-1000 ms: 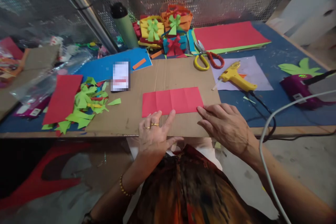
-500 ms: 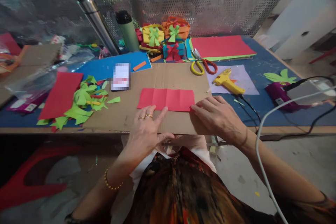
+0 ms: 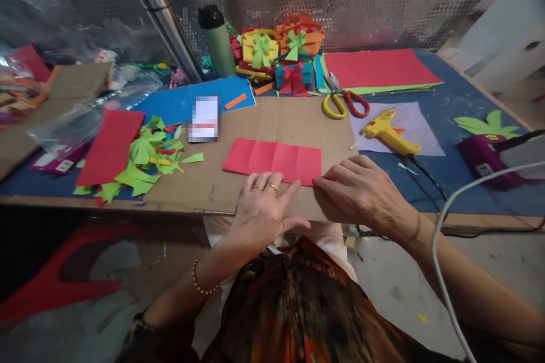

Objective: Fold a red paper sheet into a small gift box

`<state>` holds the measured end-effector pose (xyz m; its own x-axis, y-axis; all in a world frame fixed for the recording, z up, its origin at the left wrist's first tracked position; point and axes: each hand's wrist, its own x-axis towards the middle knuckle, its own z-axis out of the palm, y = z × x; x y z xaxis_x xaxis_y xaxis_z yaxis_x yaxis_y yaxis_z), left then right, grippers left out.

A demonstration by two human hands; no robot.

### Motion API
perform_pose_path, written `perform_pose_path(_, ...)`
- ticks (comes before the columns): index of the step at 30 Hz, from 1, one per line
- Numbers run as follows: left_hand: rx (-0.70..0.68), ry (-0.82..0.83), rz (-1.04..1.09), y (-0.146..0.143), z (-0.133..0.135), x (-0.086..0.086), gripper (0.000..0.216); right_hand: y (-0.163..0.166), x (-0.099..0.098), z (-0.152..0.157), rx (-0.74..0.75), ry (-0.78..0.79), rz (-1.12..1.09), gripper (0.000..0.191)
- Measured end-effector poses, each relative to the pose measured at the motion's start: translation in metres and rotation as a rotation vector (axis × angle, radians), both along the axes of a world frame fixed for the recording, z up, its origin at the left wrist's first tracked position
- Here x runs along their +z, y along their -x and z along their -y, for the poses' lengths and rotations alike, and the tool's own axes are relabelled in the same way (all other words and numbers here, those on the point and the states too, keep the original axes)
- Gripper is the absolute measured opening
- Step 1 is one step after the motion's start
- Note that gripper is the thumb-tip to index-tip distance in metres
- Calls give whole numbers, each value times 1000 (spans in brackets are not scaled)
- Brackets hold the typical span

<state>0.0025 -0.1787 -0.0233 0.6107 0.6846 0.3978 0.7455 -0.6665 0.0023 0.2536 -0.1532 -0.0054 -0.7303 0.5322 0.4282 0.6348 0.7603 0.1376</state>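
A red strip of paper point(image 3: 272, 160) with several upright crease lines lies on a brown cardboard sheet point(image 3: 204, 187), slightly tilted, its right end nearer to me. My left hand point(image 3: 261, 207) rests with its fingers flat on the strip's near edge, thumb spread to the side; two rings show on it. At the near right corner, my right hand point(image 3: 361, 193) has its fingers drawn together on the paper. The right thumb is hidden beneath the hand.
Right of the strip, a yellow glue gun point(image 3: 392, 133) lies on lilac paper point(image 3: 426, 125), near scissors point(image 3: 334, 105). Green paper scraps point(image 3: 147, 153) lie left. Small paper bags point(image 3: 260, 48) and two bottles point(image 3: 219, 42) stand behind. A white cable point(image 3: 438, 261) crosses my right arm.
My left hand has slid right along the strip's near edge. The strip has turned slightly, its right end coming nearer. My right hand stays at the corner, and the view has shifted.
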Motion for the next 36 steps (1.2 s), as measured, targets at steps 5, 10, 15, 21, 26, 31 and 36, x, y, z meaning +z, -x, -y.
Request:
perform_pose_path(5,11,-61,74,-3,1,-7,76,1,3,-2,-30,59,-53,25)
perform_pose_path(10,34,-84,86,-4,2,-11,80,5,13,-9,-2,226,-223,25)
perform_pose_path(15,74,-44,77,-4,0,-13,83,11,14,-25,-18,518,-359,23)
perform_pose_path(21,45,-16,91,-1,-2,-14,82,19,7,-46,-122,583,-319,19)
perform_pose_path(26,41,5,141,-1,-2,-16,86,26,5,-51,-259,684,-332,13)
perform_pose_path(31,28,-10,165,-2,0,-13,86,29,-2,-50,-265,622,-360,11)
perform_pose_path(36,3,-5,151,-2,3,-10,82,29,-11,-48,-237,531,-352,10)
